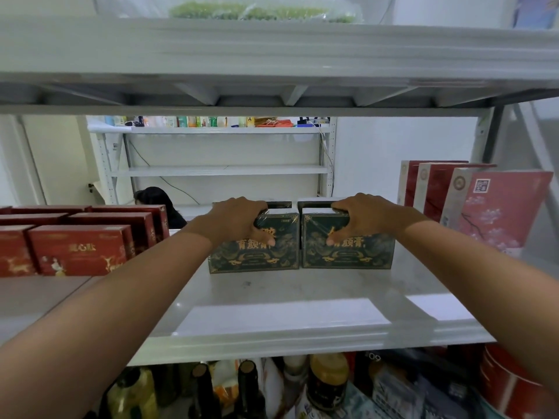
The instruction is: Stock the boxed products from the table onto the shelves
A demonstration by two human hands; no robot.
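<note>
Two dark green boxes with gold print stand side by side on the white shelf [302, 297]. My left hand [239, 220] grips the top of the left green box [257, 257], thumb on its front face. My right hand [360, 217] grips the top of the right green box [351, 254] the same way. More dark green boxes [311, 204] stand right behind them, mostly hidden. Both boxes rest on the shelf surface, touching each other.
Red boxes [78, 249] fill the shelf to the left. Tall red and pink gift boxes [490, 207] lean at the right. An upper shelf [272, 55] hangs overhead. Bottles and jars [326, 382] crowd the shelf below. A person's head [154, 196] shows behind the rack.
</note>
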